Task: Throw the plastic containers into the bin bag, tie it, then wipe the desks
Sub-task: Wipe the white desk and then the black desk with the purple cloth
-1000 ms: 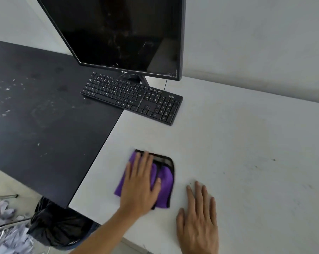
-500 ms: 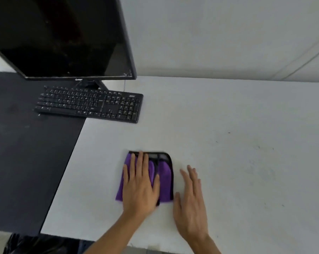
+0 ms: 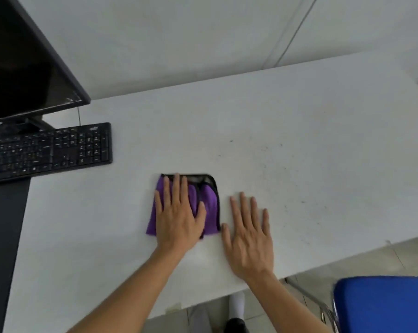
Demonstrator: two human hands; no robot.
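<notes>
My left hand (image 3: 179, 217), fingers spread, presses the purple cloth (image 3: 209, 205) on the white desk (image 3: 299, 152); my right hand (image 3: 248, 239) lies flat beside it, specks to its right.

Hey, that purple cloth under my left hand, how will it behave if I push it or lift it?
Probably floppy: the cloth lies folded with soft creases, so it would likely droop if lifted. It looks thin and light. Under the flat left hand it should slide over the smooth white desk, though loose edges may bunch.
</notes>
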